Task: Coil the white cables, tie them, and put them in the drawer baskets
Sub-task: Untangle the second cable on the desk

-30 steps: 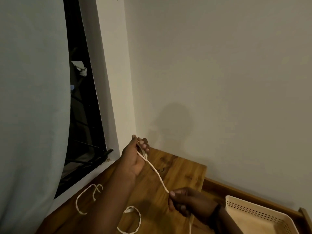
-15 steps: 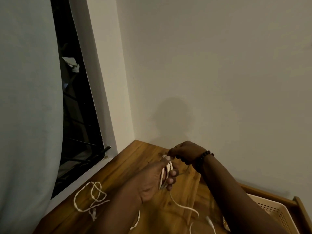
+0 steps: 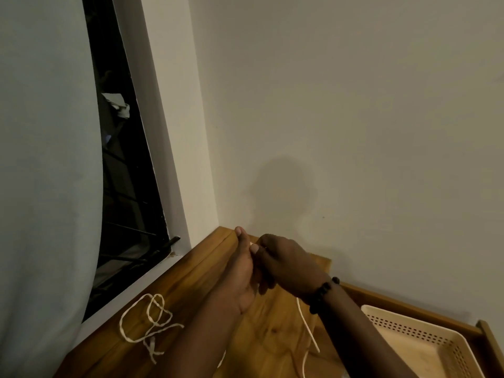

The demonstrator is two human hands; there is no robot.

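The white cable [image 3: 306, 323] was pinched by the left hand [image 3: 241, 271] and right hand [image 3: 286, 264] near the desk's [image 3: 272, 336] far edge; loops could be lost if the trailing tail snagged.

Both hands meet over the back corner of the wooden top [image 3: 196, 301], the left hand [image 3: 240, 271] and right hand [image 3: 286, 266] touching around the cable [image 3: 306, 323] they hold. Behind the grip the wall [image 3: 354, 132] closes off the way, and to its left stands the window frame [image 3: 169, 132] with the curtain [image 3: 41, 186] beyond. Left of the grip and nearer the person, a loose cable [image 3: 148, 323] sprawls on the top, with bare wood between it and the left forearm. Right of the grip, past the right forearm, the basket [image 3: 425, 347] sits open-topped in the drawer [image 3: 488, 339]. The held cable's tail hangs down between the forearms.
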